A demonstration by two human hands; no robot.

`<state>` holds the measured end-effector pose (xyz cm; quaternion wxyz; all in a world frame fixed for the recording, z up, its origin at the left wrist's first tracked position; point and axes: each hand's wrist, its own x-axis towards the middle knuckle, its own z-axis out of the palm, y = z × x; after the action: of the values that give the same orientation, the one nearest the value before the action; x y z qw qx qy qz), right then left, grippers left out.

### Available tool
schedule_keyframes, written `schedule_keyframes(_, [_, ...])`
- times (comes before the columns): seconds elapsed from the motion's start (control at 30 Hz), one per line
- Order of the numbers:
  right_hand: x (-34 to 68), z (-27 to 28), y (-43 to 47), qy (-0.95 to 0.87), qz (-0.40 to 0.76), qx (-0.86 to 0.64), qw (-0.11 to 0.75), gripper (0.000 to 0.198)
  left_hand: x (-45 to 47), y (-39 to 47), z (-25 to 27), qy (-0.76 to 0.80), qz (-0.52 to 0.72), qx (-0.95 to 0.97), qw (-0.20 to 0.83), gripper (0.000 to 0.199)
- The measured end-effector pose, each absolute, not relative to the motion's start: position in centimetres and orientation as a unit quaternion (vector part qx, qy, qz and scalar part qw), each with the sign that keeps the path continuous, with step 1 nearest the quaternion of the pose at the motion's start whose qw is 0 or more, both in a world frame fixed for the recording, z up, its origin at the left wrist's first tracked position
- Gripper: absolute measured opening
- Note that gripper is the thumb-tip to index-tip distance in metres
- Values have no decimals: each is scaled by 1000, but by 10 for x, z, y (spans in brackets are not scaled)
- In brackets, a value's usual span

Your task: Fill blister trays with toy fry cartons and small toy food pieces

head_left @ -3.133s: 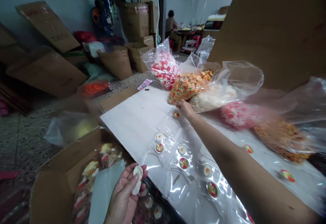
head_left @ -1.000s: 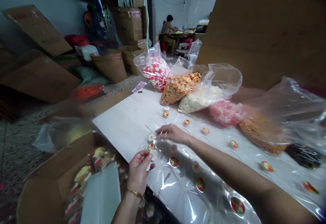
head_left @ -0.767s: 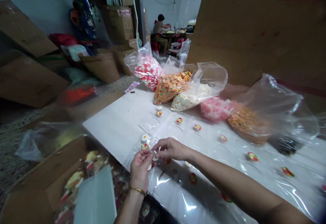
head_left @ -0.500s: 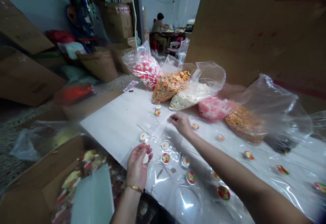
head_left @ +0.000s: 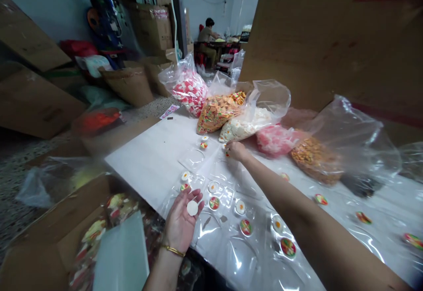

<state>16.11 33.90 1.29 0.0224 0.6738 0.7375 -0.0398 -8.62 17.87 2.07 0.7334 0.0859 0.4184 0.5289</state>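
Note:
My left hand [head_left: 181, 216] is palm up, fingers loosely curled, with a small white round disc [head_left: 192, 208] lying in it. Farther out, my right hand [head_left: 237, 151] has its fingertips pinched at a small white fried-egg piece [head_left: 224, 146], just above a colourful round piece partly covered by the fingers. Clear plastic blister trays [head_left: 238, 260] lie in rows on the white tabletop. Several hold a fried-egg piece [head_left: 240, 207] and a red-green pizza-like piece [head_left: 246, 227] in their small wells. Their larger round wells hold nothing.
Along the table's back stand clear bags of red-and-white pieces [head_left: 190, 87], orange-brown pieces [head_left: 218, 113], white egg pieces [head_left: 243, 125], pink pieces [head_left: 276, 141] and golden pieces [head_left: 313, 158]. An open carton [head_left: 76, 229] stands at lower left. Another person [head_left: 207, 39] sits at a far table.
My left hand has turned and opened more, showing the disc flat in the palm. My right hand has shifted slightly up and right, and an egg piece now shows at its fingertips.

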Motion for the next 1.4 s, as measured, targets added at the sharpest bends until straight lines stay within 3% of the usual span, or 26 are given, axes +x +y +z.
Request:
schedule_keyframes(0.07, [162, 24, 331, 726, -33, 687, -23, 32, -83, 182, 24, 394, 529, 63, 749, 19])
schedule_keyframes(0.13, [154, 30, 312, 725, -65, 674, -122, 30, -79, 185, 28, 370, 536, 50, 757, 20])
schedule_keyframes(0.23, [126, 32, 266, 756, -227, 554, -265, 23, -67, 189, 31, 332, 540, 43, 772, 26])
schedule_keyframes(0.33, [93, 30, 220, 775, -355, 438, -286, 20, -53, 190, 29, 311, 528, 40, 789, 32])
schedule_keyframes(0.47, [91, 21, 193, 758, -383, 438, -295, 8, -42, 184, 26, 329, 511, 15, 794, 35])
schedule_keyframes(0.53, [115, 15, 198, 746, -343, 476, -315, 6, -44, 179, 26, 349, 510, 22, 785, 33])
schedule_keyframes(0.63, [169, 11, 222, 689, -162, 623, -334, 10, -48, 173, 27, 367, 508, 57, 777, 27])
schedule_keyframes(0.77, [220, 8, 263, 631, 14, 746, -212, 27, -51, 165, 32, 379, 491, 93, 779, 25])
schedule_keyframes(0.9, [225, 3, 282, 684, 18, 730, -5, 32, -52, 162, 33, 394, 488, 105, 772, 25])
schedule_keyframes(1.1, [219, -1, 276, 718, 0, 694, 43, 27, -52, 159, 32, 401, 486, 108, 769, 26])
schedule_keyframes(1.27, [223, 35, 265, 726, 11, 687, 16, 28, -54, 155, 34, 401, 466, 108, 781, 28])
schedule_keyframes(1.4, [236, 101, 273, 692, 149, 663, -244, 33, -67, 156, 38, 426, 479, 103, 761, 26])
